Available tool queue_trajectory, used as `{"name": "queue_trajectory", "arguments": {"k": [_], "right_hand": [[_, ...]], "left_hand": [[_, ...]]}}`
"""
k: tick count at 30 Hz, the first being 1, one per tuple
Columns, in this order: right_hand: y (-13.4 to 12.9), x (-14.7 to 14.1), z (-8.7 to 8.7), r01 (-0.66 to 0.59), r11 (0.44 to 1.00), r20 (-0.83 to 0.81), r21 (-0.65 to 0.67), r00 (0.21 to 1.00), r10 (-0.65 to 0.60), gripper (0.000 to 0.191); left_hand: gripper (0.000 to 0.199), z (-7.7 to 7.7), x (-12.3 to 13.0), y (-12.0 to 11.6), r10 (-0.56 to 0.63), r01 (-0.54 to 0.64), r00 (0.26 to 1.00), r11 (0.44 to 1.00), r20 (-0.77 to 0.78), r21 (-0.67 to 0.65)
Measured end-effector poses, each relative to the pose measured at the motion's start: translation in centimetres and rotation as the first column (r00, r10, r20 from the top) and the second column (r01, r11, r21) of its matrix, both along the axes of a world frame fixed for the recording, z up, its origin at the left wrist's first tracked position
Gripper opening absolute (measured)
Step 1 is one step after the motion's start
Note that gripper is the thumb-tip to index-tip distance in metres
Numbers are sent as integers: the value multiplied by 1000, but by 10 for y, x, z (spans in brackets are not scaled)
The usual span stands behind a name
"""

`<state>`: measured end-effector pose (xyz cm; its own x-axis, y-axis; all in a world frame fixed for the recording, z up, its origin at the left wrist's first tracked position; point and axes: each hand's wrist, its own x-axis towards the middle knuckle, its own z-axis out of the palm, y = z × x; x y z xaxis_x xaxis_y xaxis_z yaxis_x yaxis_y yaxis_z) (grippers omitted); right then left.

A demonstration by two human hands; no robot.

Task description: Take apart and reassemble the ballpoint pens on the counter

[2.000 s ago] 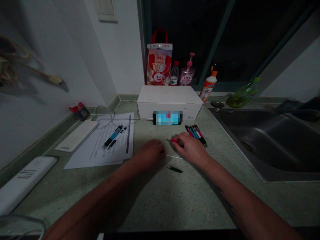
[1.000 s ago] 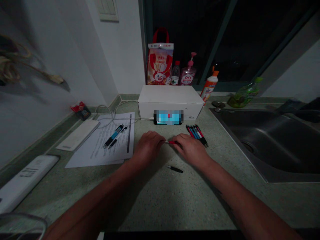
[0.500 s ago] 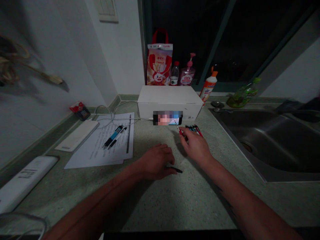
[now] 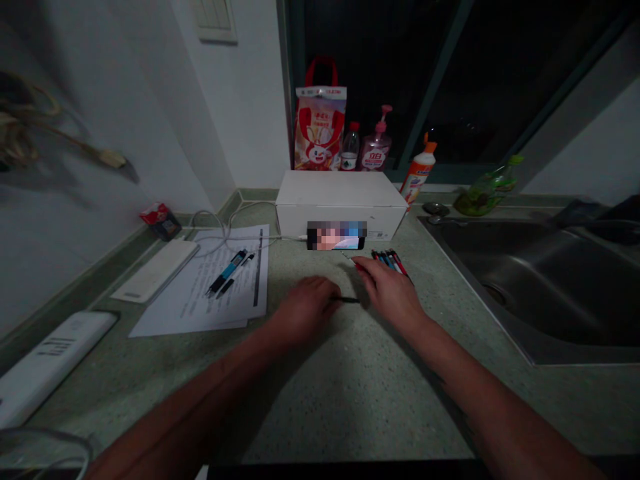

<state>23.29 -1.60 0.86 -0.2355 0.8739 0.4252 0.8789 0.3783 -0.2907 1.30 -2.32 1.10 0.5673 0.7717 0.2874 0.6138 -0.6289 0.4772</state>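
My left hand [image 4: 311,305] is closed on a thin black pen [image 4: 349,300], whose end points right, low over the green speckled counter [image 4: 350,400]. My right hand [image 4: 390,287] pinches a slim pen with a red part and a pale tip [image 4: 349,259], angled up to the left. Just beyond the right fingers lie several pens [image 4: 391,257] side by side, black, blue and red. A phone [image 4: 336,237] with a lit screen leans against a white box [image 4: 343,193], a cable in its left end.
Printed sheets [image 4: 200,320] at left bear pens [image 4: 229,273]. Beside them are a white slab [image 4: 160,270], a power strip [image 4: 60,360] and a red-black packet [image 4: 160,220]. A steel sink [image 4: 550,280] is at right. An orange-capped bottle [image 4: 419,175] stands behind the box.
My left hand has moved away from me with the black pen, which now lies level. My right hand has shifted slightly, its pen tip swinging left and down from the phone screen.
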Motion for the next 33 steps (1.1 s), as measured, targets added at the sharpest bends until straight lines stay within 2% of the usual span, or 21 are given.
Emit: {"name": "queue_trajectory", "arguments": {"k": [2,4,6,9,13,19,23,26,29,33], "right_hand": [[0,1,1,-33,999,4,0,999,33,37],[0,2,3,-56,998,10,1,998,56,39],[0,2,4,-59,998,21,1,998,59,40],[1,2,5,-44,999,48,0,998,44,39],[1,3,3,-42,999,84,-11,996,42,41],[-1,1,4,-81,996,88,-34,993,84,42],[-4,-3,7,-147,987,104,-65,983,153,41],[-3,-6,3,-191,978,26,-81,981,193,35],[-2,-8,-3,-175,980,-93,-92,982,167,25],[-1,-8,-4,-207,973,-130,-100,973,193,20]], "left_hand": [[10,-2,-4,6,169,-171,972,985,161,-4],[12,-2,-8,10,285,-294,916,956,283,-11],[11,-1,-10,13,358,-377,862,926,359,-17],[11,2,-11,14,405,-439,804,898,436,-23],[11,3,-11,14,410,-455,775,890,481,-25],[12,2,-11,15,434,-445,797,892,419,-77],[13,0,-8,13,388,-366,848,921,361,-132],[12,1,-5,11,346,-301,871,937,347,-178],[12,4,-4,11,397,-310,848,909,351,-280],[14,8,-5,13,466,-311,814,854,346,-418]]}}
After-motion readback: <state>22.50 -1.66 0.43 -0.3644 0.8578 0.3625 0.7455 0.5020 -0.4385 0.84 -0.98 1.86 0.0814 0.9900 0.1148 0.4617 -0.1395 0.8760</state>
